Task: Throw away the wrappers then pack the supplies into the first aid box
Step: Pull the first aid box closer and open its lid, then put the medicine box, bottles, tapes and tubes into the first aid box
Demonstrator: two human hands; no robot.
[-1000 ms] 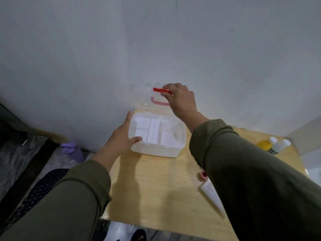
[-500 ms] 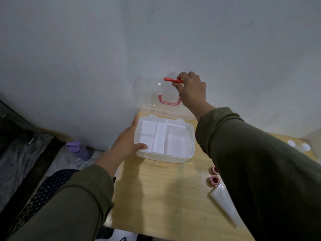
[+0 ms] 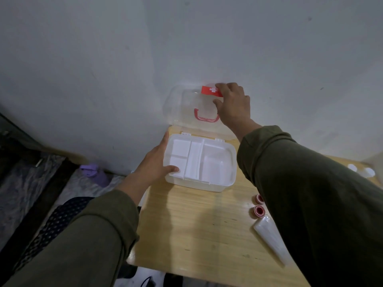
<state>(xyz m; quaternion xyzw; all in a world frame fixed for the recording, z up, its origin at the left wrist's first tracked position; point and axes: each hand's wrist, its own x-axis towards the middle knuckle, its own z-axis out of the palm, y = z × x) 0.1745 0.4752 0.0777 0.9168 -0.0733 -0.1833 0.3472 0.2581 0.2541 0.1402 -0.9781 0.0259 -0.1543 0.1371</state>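
Note:
The white first aid box (image 3: 219, 186) stands open at the back of the wooden table (image 3: 199, 235), its divided tray showing nothing inside. Its clear lid (image 3: 182, 108), with a red handle and a red cross latch, is tilted up against the wall. My right hand (image 3: 233, 104) grips the lid's top edge at the latch. My left hand (image 3: 157, 164) holds the box's left side, thumb over the front rim. Two red tape rolls (image 3: 259, 210) and a white tube (image 3: 269, 237) lie to the right, partly hidden by my right sleeve.
A grey wall rises right behind the table. Two white bottle caps (image 3: 361, 170) show at the far right. A purple bottle (image 3: 91, 170) lies on the floor to the left, beside plastic sheeting and a dark dotted cloth.
My right hand has swung the lid further up and back until it rests near the wall. The left hand has stayed on the box. The view has shifted down and left.

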